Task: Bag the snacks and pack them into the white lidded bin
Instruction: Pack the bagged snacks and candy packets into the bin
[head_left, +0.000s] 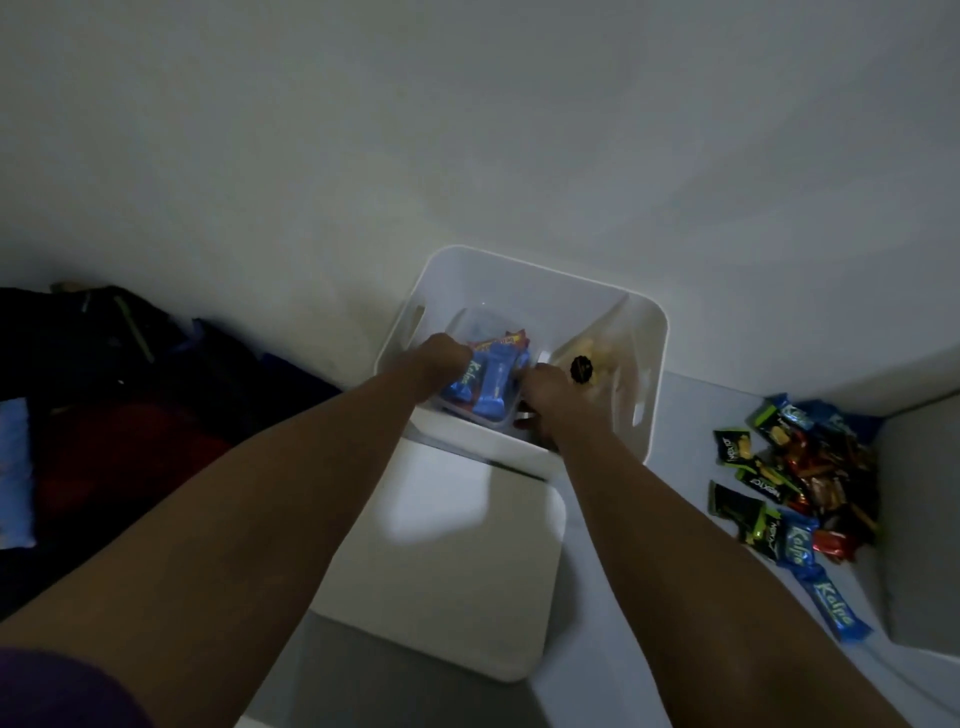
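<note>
White plastic bin (519, 291) stands open against the wall, its flat white lid (457, 571) lying just before it. Loose wrapped snacks (800, 483) heap to the right. Inside the bin, a clear bag of blue-wrapped bars (491, 387) is gripped by left hand (447, 358) and right hand (550, 397), fingers curled.

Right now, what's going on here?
A person's left grip and right grip hold a clear bag of blue snack bars down inside the white bin. A second clear bag of yellowish snacks leans at the bin's right side. The lid lies in front, off the bin. A loose snack pile sits to the right.
</note>
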